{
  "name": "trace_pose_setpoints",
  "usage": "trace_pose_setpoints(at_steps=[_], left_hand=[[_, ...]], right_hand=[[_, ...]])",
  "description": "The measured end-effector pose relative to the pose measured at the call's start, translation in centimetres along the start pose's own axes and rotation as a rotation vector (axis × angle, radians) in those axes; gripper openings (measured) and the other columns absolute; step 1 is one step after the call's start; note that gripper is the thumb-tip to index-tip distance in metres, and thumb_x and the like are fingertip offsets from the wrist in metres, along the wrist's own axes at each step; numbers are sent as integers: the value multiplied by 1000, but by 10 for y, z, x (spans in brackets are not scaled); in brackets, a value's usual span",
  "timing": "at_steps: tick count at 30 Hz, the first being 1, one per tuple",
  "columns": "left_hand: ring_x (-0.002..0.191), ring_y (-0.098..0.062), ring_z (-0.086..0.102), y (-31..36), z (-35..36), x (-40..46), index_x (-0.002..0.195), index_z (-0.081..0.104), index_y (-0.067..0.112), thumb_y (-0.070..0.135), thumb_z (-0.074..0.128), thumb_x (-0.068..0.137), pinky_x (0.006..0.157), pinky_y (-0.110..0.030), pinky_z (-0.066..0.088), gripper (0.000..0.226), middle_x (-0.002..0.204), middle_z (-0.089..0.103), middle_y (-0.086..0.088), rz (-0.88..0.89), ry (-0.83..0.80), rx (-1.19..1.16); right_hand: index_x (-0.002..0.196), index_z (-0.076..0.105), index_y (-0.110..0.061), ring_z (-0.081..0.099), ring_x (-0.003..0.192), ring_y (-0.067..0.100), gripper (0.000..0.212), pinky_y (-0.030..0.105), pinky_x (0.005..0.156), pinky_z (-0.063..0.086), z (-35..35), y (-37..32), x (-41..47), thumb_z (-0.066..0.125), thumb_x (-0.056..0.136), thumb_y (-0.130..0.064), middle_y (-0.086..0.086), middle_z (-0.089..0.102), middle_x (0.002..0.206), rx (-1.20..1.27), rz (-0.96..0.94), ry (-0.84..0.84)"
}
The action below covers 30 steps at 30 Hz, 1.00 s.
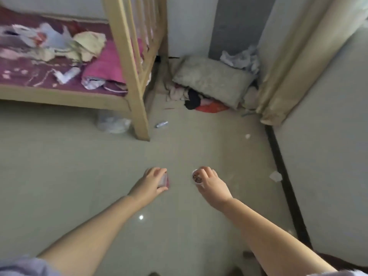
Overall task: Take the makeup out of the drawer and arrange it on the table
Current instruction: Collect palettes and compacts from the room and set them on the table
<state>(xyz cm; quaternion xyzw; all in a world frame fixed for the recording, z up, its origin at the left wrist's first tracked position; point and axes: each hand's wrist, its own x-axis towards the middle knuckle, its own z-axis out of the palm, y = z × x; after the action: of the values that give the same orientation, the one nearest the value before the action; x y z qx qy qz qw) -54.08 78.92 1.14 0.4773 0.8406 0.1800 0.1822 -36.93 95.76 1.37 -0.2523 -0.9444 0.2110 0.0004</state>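
Observation:
My left hand (152, 181) grips a small clear container with a pink base (164, 181), held out over the pale floor. My right hand (211, 185) holds a small white round jar with dark lettering (197, 178), fingers curled over its top. Both arms reach forward at about the same height, the two items roughly a hand's width apart. No drawer or table shows in this view. The picture is blurred, so fine details of the items are unclear.
A wooden bunk bed frame (139, 108) with a purple mattress and scattered clothes stands at the left. A grey pillow (213, 80) and clothes lie in the far corner. A small tube (161, 124) and paper scraps (275, 176) lie on the floor. A curtain (294, 62) hangs at right.

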Motion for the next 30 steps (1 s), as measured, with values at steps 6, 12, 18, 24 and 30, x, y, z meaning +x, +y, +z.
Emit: trace_pose_setpoints(at_steps=[6,12,18,24,30], left_hand=[[126,-25,37,-158,-87,-68,127,46,12,27,69,81,97,-36,40,53,129,47,-7,-295,173,-31],[119,-20,38,-266,-144,-113,115,48,17,26,68,82,87,-32,41,39,122,48,-1,-506,362,-103],[112,-17,40,-364,-209,-128,102,53,21,24,64,83,87,-27,37,23,113,51,3,-711,503,-158],[103,-12,40,-435,-273,-161,96,51,20,25,62,86,87,-28,42,15,104,47,2,-911,663,-165],[108,-19,42,-526,-313,-223,106,53,17,27,68,81,84,-31,44,31,112,50,-2,-1085,783,-102]], right_hand=[[123,45,-11,40,120,26,35,36,83,47,58,-172,115,53,89,-19,5,42,133,3,-317,-126],[124,45,-12,39,120,25,35,38,86,48,102,-296,217,52,91,-19,4,40,134,-84,-588,-244],[122,45,-15,39,121,21,33,33,88,46,137,-413,332,52,89,-18,0,40,133,-126,-824,-291],[121,45,-15,40,118,19,31,35,82,50,166,-560,409,52,91,-18,-1,40,134,-165,-1102,-372],[122,46,-13,44,114,21,33,35,77,52,223,-707,433,53,90,-16,0,42,133,-157,-1344,-402]])
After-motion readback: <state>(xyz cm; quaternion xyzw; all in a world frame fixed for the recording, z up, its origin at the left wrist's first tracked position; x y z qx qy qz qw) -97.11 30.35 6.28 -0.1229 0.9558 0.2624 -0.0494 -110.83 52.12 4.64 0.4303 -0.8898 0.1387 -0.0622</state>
